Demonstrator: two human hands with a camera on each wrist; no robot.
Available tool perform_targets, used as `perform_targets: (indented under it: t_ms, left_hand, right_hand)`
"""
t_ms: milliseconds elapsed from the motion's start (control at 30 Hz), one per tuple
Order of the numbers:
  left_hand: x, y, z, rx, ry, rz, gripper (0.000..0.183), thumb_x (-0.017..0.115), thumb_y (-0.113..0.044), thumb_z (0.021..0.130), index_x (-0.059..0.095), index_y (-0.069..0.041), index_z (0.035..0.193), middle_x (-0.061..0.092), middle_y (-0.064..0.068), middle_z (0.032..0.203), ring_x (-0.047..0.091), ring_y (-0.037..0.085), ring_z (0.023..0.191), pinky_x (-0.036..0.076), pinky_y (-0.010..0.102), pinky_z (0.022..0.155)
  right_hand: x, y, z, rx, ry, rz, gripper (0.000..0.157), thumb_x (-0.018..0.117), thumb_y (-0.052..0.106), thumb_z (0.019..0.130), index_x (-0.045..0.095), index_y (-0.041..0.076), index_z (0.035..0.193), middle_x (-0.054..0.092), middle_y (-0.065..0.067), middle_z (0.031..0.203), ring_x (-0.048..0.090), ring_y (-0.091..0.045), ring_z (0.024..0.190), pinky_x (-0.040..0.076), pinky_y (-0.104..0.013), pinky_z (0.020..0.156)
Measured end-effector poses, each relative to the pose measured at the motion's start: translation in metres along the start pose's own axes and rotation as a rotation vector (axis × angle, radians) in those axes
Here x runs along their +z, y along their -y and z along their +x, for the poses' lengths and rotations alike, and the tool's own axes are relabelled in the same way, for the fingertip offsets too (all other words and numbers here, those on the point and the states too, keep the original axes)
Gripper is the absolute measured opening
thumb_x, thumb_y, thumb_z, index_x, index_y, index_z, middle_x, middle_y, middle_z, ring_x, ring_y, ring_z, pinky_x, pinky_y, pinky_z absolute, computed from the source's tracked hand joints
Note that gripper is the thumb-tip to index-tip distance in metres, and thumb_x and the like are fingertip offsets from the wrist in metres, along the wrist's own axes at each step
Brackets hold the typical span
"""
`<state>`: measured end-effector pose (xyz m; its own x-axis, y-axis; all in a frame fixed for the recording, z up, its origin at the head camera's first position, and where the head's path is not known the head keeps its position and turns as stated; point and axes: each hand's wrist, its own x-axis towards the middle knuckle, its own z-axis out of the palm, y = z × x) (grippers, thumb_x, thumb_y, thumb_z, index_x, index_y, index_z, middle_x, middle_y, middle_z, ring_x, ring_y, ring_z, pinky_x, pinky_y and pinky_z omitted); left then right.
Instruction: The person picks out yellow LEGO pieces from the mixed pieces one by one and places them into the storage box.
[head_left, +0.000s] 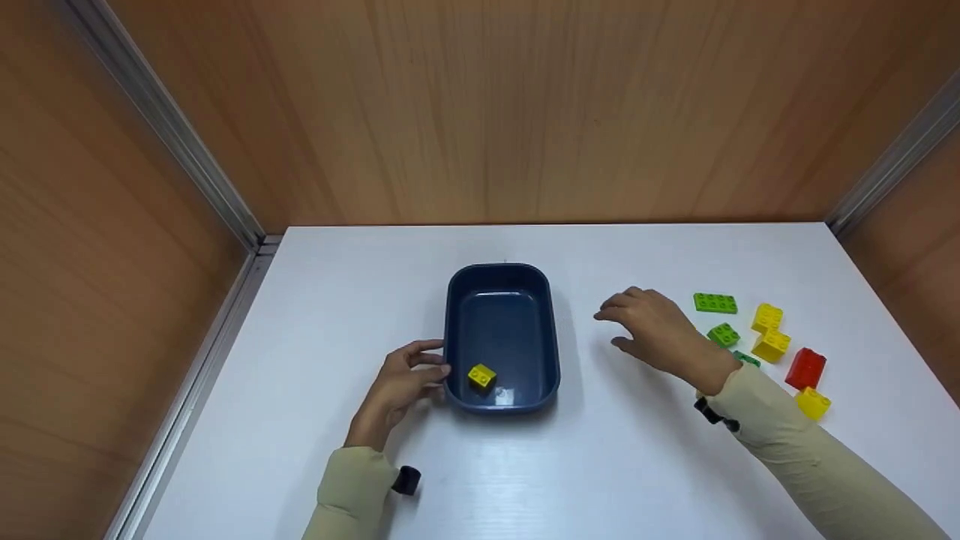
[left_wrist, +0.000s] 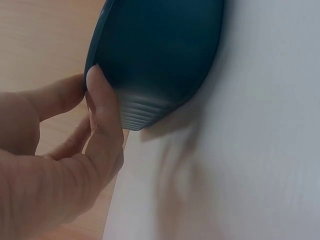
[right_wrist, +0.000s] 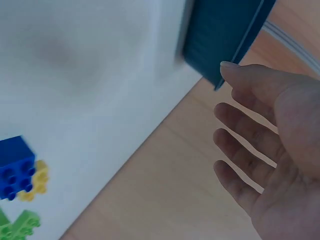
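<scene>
My left hand (head_left: 401,382) pinches the left rim of a dark blue rectangular tub (head_left: 501,330), which stands on the white table. In the left wrist view the thumb (left_wrist: 102,92) lies against the tub's wall, with the fingers on the rim's other side. One yellow brick (head_left: 481,376) lies inside the tub at its near left. My right hand (head_left: 667,334) is over the table between the tub and the loose bricks, fingers spread and relaxed, palm bare in the right wrist view.
To the right lie loose toy bricks: green (head_left: 715,303), yellow (head_left: 771,345) and red (head_left: 806,369). A blue brick (right_wrist: 16,165) shows in the right wrist view. Wooden panels (head_left: 525,112) enclose the table's back and sides.
</scene>
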<state>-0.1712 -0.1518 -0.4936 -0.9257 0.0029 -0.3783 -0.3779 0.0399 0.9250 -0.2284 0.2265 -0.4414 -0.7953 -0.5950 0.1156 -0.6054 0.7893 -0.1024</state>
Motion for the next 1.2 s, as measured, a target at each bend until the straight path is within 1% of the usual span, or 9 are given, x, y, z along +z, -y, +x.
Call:
perform_targets:
  t_ms: [200, 433, 667, 867, 1067, 1200]
  left_hand:
    - [0.0, -0.001, 0.001, 0.004, 0.006, -0.006, 0.047, 0.073, 0.005, 0.095, 0.063, -0.002, 0.141, 0.065, 0.018, 0.12, 0.068, 0.023, 0.092, 0.062, 0.037, 0.078]
    - [0.0, -0.003, 0.002, -0.004, 0.009, -0.007, 0.047, 0.073, 0.004, 0.095, 0.063, -0.003, 0.141, 0.065, 0.017, 0.12, 0.068, 0.022, 0.09, 0.062, 0.037, 0.078]
    - [0.0, -0.003, -0.001, 0.009, 0.004, 0.012, 0.048, 0.073, 0.005, 0.095, 0.062, -0.001, 0.142, 0.064, 0.019, 0.122, 0.069, 0.022, 0.091, 0.062, 0.037, 0.078]
    - [-0.001, -0.002, -0.002, 0.017, 0.01, 0.026, 0.049, 0.073, 0.004, 0.095, 0.061, 0.0, 0.142, 0.064, 0.02, 0.123, 0.068, 0.023, 0.094, 0.062, 0.038, 0.08]
    - [-0.005, 0.0, -0.001, 0.029, 0.01, 0.023, 0.048, 0.073, 0.004, 0.095, 0.062, 0.0, 0.141, 0.065, 0.019, 0.121, 0.067, 0.023, 0.093, 0.061, 0.037, 0.08]
    - [-0.007, 0.002, -0.002, 0.03, 0.005, 0.019, 0.047, 0.073, 0.003, 0.095, 0.063, -0.001, 0.14, 0.065, 0.018, 0.119, 0.068, 0.023, 0.093, 0.061, 0.037, 0.08]
  right_hand:
    - [0.008, -0.026, -0.015, 0.073, 0.0, 0.034, 0.042, 0.091, 0.002, 0.081, 0.078, 0.003, 0.121, 0.076, -0.013, 0.121, 0.067, -0.035, 0.112, 0.056, -0.054, 0.099]
    - [0.011, -0.046, -0.028, 0.142, 0.02, 0.087, 0.042, 0.089, 0.003, 0.084, 0.076, 0.002, 0.124, 0.075, -0.017, 0.123, 0.066, -0.039, 0.114, 0.055, -0.057, 0.102]
    - [0.012, -0.058, -0.038, 0.188, 0.013, 0.111, 0.04, 0.086, 0.002, 0.086, 0.075, 0.0, 0.125, 0.074, -0.018, 0.124, 0.065, -0.039, 0.114, 0.056, -0.055, 0.101]
    - [0.013, -0.065, -0.045, 0.232, 0.012, 0.118, 0.04, 0.084, 0.003, 0.088, 0.074, -0.001, 0.127, 0.073, -0.021, 0.126, 0.065, -0.041, 0.115, 0.055, -0.058, 0.102]
    - [0.014, -0.071, -0.044, 0.281, -0.014, 0.104, 0.041, 0.085, 0.005, 0.088, 0.074, -0.001, 0.127, 0.072, -0.023, 0.126, 0.067, -0.043, 0.112, 0.052, -0.063, 0.103]
    - [0.015, -0.074, -0.042, 0.326, -0.005, 0.113, 0.043, 0.084, 0.006, 0.089, 0.072, -0.001, 0.13, 0.071, -0.025, 0.129, 0.065, -0.045, 0.115, 0.05, -0.065, 0.104]
